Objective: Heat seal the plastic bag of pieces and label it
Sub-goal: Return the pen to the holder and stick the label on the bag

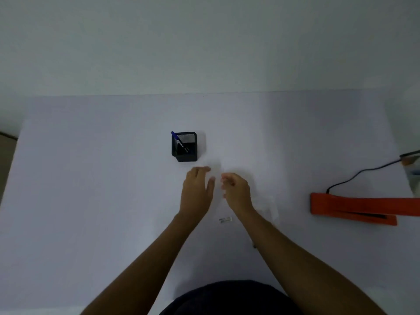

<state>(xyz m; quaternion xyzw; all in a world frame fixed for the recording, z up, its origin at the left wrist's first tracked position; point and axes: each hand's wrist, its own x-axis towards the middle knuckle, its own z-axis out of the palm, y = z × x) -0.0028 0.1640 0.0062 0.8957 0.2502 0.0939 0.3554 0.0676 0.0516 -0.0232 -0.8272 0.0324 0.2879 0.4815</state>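
A clear plastic bag (266, 201) lies faintly visible on the white table, mostly under and to the right of my right hand. My right hand (236, 189) has its fingers curled and seems to pinch the bag's near-left edge. My left hand (197, 185) lies flat beside it with the fingers spread, its tips at the bag's edge. A small white label (225, 220) rests on the table just below my right wrist. The orange heat sealer (354, 208) lies at the right with its black cord (363, 171). The pieces in the bag are too faint to make out.
A black mesh pen holder (184, 147) with a blue pen (176, 137) stands just beyond my left hand. The table (91, 178) meets a pale wall at the back. A container shows partly at the far right edge (412, 169).
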